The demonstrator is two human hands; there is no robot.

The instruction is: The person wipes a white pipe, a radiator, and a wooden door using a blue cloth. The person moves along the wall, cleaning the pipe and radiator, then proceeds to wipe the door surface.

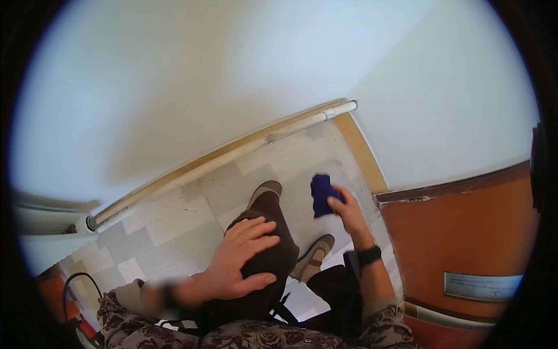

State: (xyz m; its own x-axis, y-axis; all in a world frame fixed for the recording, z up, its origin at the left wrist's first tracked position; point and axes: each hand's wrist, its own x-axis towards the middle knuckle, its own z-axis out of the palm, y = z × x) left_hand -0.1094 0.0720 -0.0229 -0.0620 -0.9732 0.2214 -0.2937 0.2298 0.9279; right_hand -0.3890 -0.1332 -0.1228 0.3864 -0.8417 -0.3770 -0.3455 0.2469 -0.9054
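Note:
In my right hand [346,208] is a dark purple cloth [321,196], pinched between thumb and fingers and held out above the floor. My left hand [244,257] lies flat on my raised knee in dark trousers [272,235], its fingers spread and nothing in it. Below, my feet are in brown slip-on shoes [267,187] with patterned sides. A dark band circles each wrist.
A white pipe [301,126] runs along the wall's foot, above the wooden skirting. At left stands a white radiator [52,227] with a valve, near a black cable [78,275]. An orange-brown wooden panel [453,235] with a metal plate is at right. Pale patchwork flooring [174,218] lies below.

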